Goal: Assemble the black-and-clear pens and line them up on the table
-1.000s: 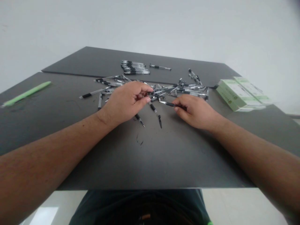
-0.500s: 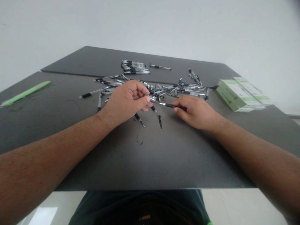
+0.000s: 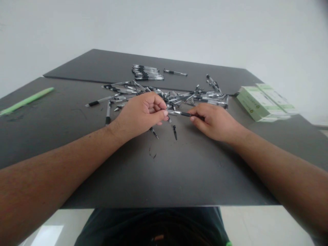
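My right hand (image 3: 212, 121) is closed around a pen (image 3: 185, 114) with a black grip, its tip end pointing left. Between thumb and fingers, my left hand (image 3: 146, 111) pinches a clear pen cap (image 3: 171, 112), which meets the pen's tip end; how far it covers the tip is too small to tell. Below my left hand, a pen with a bare tip (image 3: 154, 133) lies partly hidden. A small black piece (image 3: 175, 132) rests on the table between the hands. Just behind both hands spreads a loose pile of clear and black pens (image 3: 181, 98).
Farther back lie a neat row of pens (image 3: 147, 72) and a single pen (image 3: 175, 72). Green and white boxes (image 3: 263, 102) stand on the right. A long green pen-shaped object (image 3: 28, 100) lies at the left on the dark table (image 3: 164, 181).
My left hand has moved slightly right, bringing the clear cap onto or against the pen's tip end. My right hand has hardly moved.
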A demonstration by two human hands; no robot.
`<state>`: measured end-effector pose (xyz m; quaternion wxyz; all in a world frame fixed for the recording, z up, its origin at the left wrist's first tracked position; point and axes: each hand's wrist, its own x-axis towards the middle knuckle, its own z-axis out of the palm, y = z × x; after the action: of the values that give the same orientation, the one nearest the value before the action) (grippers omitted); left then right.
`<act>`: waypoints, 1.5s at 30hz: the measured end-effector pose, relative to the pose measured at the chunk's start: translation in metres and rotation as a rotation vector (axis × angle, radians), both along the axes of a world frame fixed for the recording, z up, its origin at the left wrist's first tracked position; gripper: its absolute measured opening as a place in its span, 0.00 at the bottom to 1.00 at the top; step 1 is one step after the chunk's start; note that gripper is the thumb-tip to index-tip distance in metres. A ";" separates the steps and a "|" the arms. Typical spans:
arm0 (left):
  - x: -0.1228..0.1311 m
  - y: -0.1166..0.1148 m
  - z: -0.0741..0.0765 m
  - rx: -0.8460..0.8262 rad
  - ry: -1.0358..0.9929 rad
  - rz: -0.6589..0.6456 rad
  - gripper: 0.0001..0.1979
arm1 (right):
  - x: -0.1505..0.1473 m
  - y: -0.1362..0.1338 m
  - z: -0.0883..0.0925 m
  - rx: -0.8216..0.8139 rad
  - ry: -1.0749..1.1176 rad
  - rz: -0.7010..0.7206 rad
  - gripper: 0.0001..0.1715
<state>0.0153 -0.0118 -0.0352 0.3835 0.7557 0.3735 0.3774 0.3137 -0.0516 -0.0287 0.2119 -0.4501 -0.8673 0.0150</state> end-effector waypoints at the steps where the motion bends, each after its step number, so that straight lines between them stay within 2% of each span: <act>1: 0.000 0.000 -0.001 0.005 0.003 -0.001 0.10 | 0.000 0.000 0.000 0.003 0.000 0.009 0.14; 7: 0.000 -0.001 -0.001 0.020 0.032 -0.017 0.10 | -0.001 -0.001 -0.001 -0.002 -0.002 0.032 0.13; 15: 0.001 -0.008 0.007 -0.021 0.067 -0.071 0.08 | -0.001 -0.002 0.002 -0.019 0.010 0.076 0.18; 23: 0.002 -0.008 0.007 -0.052 0.006 -0.093 0.08 | -0.003 -0.007 0.007 0.003 0.060 -0.002 0.09; 36: -0.002 -0.003 0.001 -0.030 0.066 -0.121 0.08 | -0.003 -0.008 0.007 0.035 0.035 0.027 0.11; 45: -0.002 -0.006 0.007 -0.031 0.054 -0.152 0.05 | -0.003 -0.009 0.007 0.034 0.046 0.052 0.12</act>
<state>0.0138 -0.0176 -0.0285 0.4127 0.7857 0.3308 0.3208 0.3104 -0.0609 -0.0214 0.2390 -0.4233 -0.8738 0.0164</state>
